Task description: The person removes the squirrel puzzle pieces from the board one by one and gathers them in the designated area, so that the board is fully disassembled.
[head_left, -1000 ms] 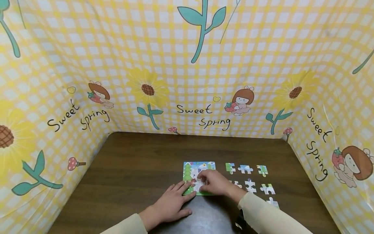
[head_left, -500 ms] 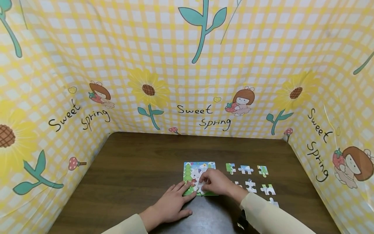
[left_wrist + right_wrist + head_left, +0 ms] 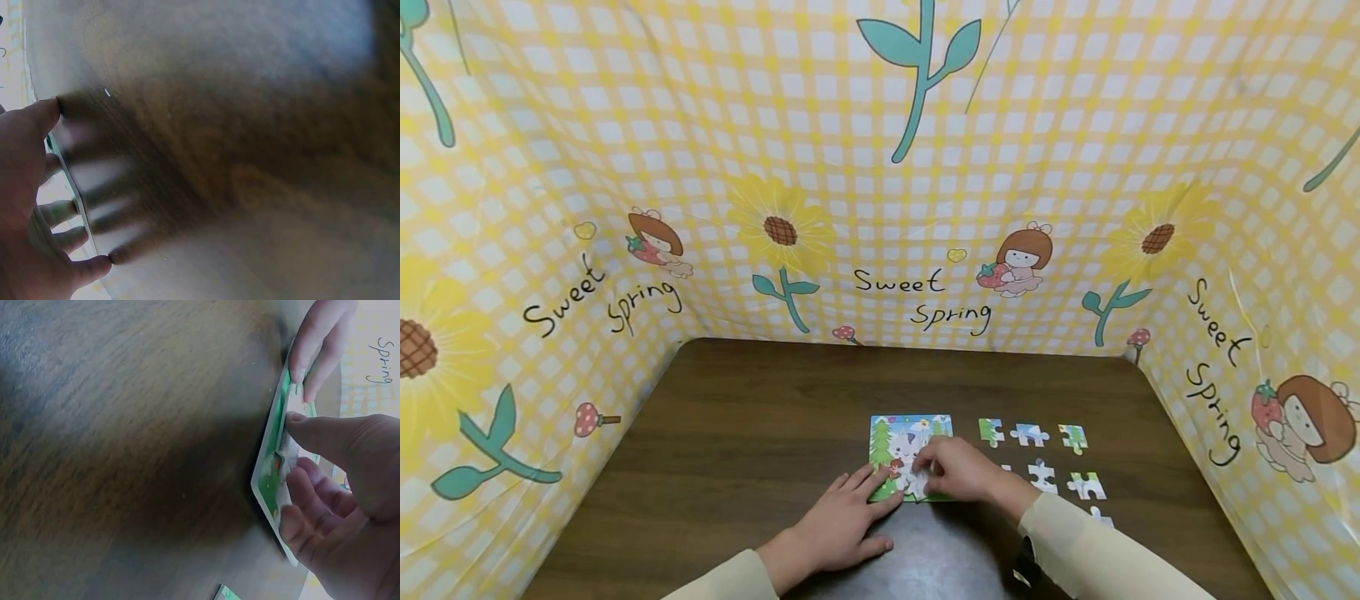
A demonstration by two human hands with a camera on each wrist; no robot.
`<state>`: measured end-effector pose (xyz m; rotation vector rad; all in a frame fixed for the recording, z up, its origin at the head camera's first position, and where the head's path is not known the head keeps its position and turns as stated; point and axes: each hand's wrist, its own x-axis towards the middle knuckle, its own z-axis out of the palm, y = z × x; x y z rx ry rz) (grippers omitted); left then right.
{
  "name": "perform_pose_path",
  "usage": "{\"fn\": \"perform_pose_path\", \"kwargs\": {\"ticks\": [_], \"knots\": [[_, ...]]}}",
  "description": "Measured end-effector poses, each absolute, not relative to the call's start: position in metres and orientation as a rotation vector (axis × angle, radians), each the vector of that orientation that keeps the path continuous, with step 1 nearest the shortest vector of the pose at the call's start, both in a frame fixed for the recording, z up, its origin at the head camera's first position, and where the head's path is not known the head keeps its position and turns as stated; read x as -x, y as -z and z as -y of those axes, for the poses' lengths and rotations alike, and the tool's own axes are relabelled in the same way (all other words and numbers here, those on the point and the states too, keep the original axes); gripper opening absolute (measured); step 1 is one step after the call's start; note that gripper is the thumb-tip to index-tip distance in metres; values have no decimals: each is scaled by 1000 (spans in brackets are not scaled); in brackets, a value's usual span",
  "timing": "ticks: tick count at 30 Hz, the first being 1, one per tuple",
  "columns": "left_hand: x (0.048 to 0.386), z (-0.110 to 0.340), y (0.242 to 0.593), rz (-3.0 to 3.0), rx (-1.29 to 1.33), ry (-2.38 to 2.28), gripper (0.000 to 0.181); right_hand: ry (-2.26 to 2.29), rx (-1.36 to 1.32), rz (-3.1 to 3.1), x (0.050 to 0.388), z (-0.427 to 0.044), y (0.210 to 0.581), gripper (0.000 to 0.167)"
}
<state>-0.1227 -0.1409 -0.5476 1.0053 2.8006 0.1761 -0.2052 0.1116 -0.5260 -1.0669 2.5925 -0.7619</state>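
A square jigsaw board point(image 3: 881, 433) with a white cartoon animal and green trees lies flat on the table. My left hand point(image 3: 838, 521) rests with spread fingers on its lower left part, fingertips on the picture. Over the lower right part is my right hand point(image 3: 962, 468), fingers curled. In the right wrist view, its thumb and fingers pinch a pale puzzle piece point(image 3: 290, 445) low on the board, one edge of which stands slightly proud. The right hand hides much of the board's right side in the head view.
Several loose puzzle pieces lie in rows to the right, among them a green one point(image 3: 991, 432), a blue one point(image 3: 1028, 434) and a white one point(image 3: 1042, 476). The right forearm partly covers the nearest ones. Yellow checked cloth point(image 3: 820, 250) walls the dark wooden table point(image 3: 760, 417).
My right hand has shifted slightly right on the board, and more of the white animal's body shows in the picture. The left hand has stayed in place.
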Motion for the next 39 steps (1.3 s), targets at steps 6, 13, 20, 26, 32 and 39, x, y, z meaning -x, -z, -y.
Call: {"fn": "perform_pose_path", "kwargs": {"ticks": [6, 13, 20, 26, 32, 39], "knots": [[121, 140, 548, -2805, -1010, -176, 64, 696, 1078, -2643, 207, -113, 529, 18], [123, 140, 550, -2805, -1010, -162, 64, 821, 987, -2588, 208, -121, 523, 20], [124, 139, 548, -2806, -995, -154, 64, 952, 911, -2522, 208, -152, 508, 16], [123, 138, 548, -2806, -986, -150, 64, 1003, 877, -2538, 204, -202, 500, 16], [124, 139, 548, -2802, -988, -148, 64, 987, 808, -2554, 193, -250, 497, 10], [122, 140, 548, -2807, -995, -137, 64, 1032, 726, -2462, 179, -281, 505, 12]]}}
